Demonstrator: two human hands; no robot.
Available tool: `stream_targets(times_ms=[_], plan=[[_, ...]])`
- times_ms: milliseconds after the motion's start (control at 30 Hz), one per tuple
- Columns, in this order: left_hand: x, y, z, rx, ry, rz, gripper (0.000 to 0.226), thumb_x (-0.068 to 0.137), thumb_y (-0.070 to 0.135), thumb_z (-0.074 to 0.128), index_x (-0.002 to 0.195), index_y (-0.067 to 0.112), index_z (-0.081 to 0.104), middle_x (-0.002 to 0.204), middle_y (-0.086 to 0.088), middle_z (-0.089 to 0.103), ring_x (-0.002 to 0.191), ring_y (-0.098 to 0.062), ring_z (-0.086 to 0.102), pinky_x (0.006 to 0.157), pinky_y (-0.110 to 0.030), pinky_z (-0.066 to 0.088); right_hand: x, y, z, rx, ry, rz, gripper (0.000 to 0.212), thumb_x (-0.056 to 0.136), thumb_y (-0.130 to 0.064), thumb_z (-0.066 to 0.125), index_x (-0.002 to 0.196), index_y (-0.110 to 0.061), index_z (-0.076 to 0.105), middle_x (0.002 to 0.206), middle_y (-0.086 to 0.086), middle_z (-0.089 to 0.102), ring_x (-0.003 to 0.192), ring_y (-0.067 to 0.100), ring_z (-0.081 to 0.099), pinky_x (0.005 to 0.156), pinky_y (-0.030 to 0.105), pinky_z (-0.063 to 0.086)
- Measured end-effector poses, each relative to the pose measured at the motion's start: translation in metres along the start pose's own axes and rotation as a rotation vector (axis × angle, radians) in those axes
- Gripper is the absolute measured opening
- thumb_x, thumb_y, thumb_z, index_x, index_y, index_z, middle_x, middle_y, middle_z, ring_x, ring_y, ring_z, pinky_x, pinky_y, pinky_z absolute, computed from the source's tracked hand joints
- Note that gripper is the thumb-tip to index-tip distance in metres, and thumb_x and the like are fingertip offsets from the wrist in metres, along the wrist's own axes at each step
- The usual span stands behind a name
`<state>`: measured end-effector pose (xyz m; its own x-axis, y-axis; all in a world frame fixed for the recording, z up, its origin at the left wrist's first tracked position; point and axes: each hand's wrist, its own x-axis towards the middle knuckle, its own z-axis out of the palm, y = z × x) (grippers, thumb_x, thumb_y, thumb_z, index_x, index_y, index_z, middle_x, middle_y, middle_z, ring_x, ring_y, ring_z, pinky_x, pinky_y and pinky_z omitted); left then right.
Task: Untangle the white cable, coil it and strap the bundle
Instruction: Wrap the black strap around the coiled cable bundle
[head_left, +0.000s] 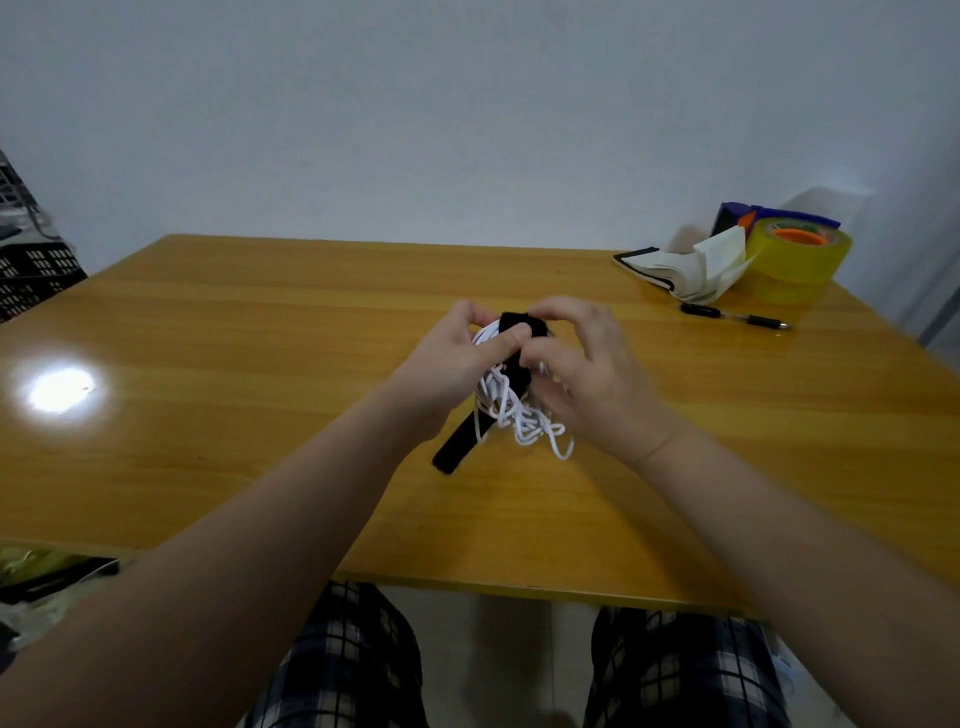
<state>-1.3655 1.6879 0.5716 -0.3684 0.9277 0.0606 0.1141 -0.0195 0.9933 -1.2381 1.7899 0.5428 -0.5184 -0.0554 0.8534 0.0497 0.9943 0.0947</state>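
A bundle of thin white cable (511, 410) is held just above the middle of the wooden table (260, 415). A black strap (517, 364) runs over the top of the bundle, and its free end (457, 452) hangs down to the lower left. My left hand (452, 364) grips the bundle from the left, thumb pressing on the strap. My right hand (592, 374) holds the strap and cable from the right, fingers pinched at the top. Several loose loops stick out below the hands.
At the far right corner stand a yellow tape roll (795, 254), a folded white paper on a notebook (691, 270) and a dark blue box (737, 213). A black pen (732, 316) lies beside them. A black crate (31, 270) is off the left edge.
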Motion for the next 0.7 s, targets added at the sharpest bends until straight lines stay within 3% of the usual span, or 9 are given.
stream_targets(times_ms=[33,100,233,333,400,500,567,633,700], plan=[[0.000,0.000,0.000,-0.013,-0.028,-0.002,0.025,0.091,0.026,0.062,0.103,0.012,0.044,0.089,-0.015,0.066,0.073,-0.023,0.065,0.066,-0.036,0.050,-0.002,-0.001,0.000,-0.016,0.001,-0.030,0.005,0.092,-0.016,0.054,0.096,-0.017,0.051,0.114,0.005,0.044,0.099,0.026,0.051,0.082,0.037,0.043],[0.001,-0.001,-0.003,-0.038,-0.117,-0.014,0.029,0.090,0.023,0.063,0.108,0.011,0.044,0.094,-0.017,0.063,0.079,-0.026,0.064,0.069,-0.039,0.050,-0.006,-0.004,0.001,0.013,0.010,-0.005,0.007,0.093,-0.013,0.047,0.095,-0.017,0.053,0.109,0.003,0.047,0.095,0.024,0.051,0.081,0.033,0.040],[0.004,-0.006,-0.014,0.131,-0.112,0.032,0.028,0.088,0.027,0.058,0.110,0.015,0.045,0.104,-0.022,0.062,0.092,-0.030,0.062,0.085,-0.050,0.048,-0.003,-0.013,-0.008,0.268,-0.034,0.303,0.011,0.083,0.001,0.052,0.091,-0.007,0.055,0.094,0.004,0.055,0.089,0.018,0.050,0.079,0.028,0.042],[0.006,-0.015,-0.016,0.348,-0.003,0.119,0.019,0.095,0.022,0.054,0.109,0.013,0.044,0.094,-0.012,0.061,0.076,-0.022,0.059,0.069,-0.041,0.049,0.006,-0.026,-0.018,0.346,-0.101,0.308,0.010,0.080,0.004,0.053,0.087,-0.001,0.058,0.085,0.003,0.060,0.082,0.014,0.052,0.073,0.018,0.040],[0.006,-0.019,-0.015,0.455,0.011,0.214,0.013,0.095,0.017,0.054,0.104,0.015,0.045,0.086,0.000,0.058,0.071,-0.014,0.055,0.067,-0.034,0.045,0.019,-0.028,-0.022,0.422,-0.054,0.386,0.014,0.079,0.007,0.053,0.086,-0.004,0.058,0.081,-0.005,0.058,0.080,0.006,0.053,0.073,0.016,0.041],[0.003,-0.014,-0.011,0.585,-0.058,0.373,0.020,0.093,0.009,0.055,0.107,0.019,0.047,0.101,0.005,0.063,0.090,-0.006,0.060,0.080,-0.021,0.047,0.037,-0.012,-0.020,0.639,0.126,0.793,0.018,0.086,0.003,0.056,0.084,-0.015,0.056,0.078,-0.005,0.061,0.077,0.006,0.059,0.074,0.021,0.047],[-0.001,-0.008,-0.006,0.595,-0.119,0.453,0.019,0.095,0.008,0.052,0.108,0.020,0.046,0.101,0.015,0.058,0.090,0.008,0.055,0.078,-0.007,0.041,0.043,-0.002,-0.017,0.768,0.191,1.016,0.015,0.088,-0.001,0.059,0.080,-0.014,0.057,0.067,-0.004,0.061,0.065,0.005,0.060,0.067,0.020,0.049],[-0.003,-0.005,-0.003,0.571,-0.148,0.474,0.015,0.097,0.015,0.047,0.111,0.020,0.044,0.103,0.020,0.053,0.093,0.010,0.053,0.078,-0.008,0.040,0.045,0.000,-0.013,0.880,0.199,1.144,0.010,0.085,-0.004,0.064,0.083,-0.010,0.056,0.060,-0.004,0.057,0.053,0.004,0.055,0.057,0.019,0.045],[-0.005,-0.008,-0.002,0.501,-0.132,0.474,0.019,0.097,0.022,0.043,0.116,0.020,0.041,0.108,0.018,0.052,0.098,0.005,0.053,0.084,-0.012,0.042,0.044,-0.002,-0.009,0.975,0.210,1.272,0.023,0.081,-0.005,0.068,0.091,-0.016,0.051,0.063,0.002,0.059,0.049,0.009,0.056,0.048,0.022,0.043]])
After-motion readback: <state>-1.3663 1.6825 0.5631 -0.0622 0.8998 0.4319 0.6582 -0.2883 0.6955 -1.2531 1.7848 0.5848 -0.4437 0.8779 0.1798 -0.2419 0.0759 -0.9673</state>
